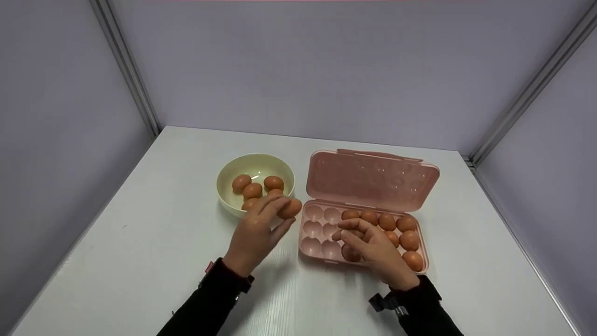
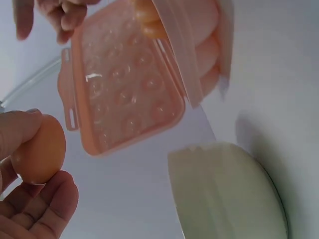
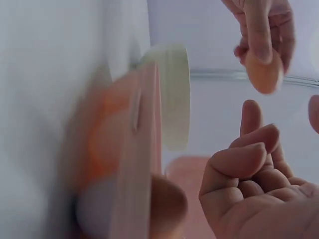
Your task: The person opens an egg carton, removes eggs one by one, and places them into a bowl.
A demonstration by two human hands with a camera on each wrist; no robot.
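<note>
Egg run in progress
I'm pinching a smooth brown egg [image 1: 290, 208] in my left hand [image 1: 254, 233]; right hand [image 1: 373, 247] is hovering relaxed over the tray [image 1: 312, 242].

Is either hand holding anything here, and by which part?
The left hand pinches an egg by its sides at the fingertips. The right hand holds nothing.

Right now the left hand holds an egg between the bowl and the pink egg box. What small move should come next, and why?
Probably carry the egg in the left hand a little to the right and lower it into an empty cup of the egg box. The left columns of cups are unfilled, the lid stands open, and the right hand is busy over the front row, so the far left cups look free.
</note>
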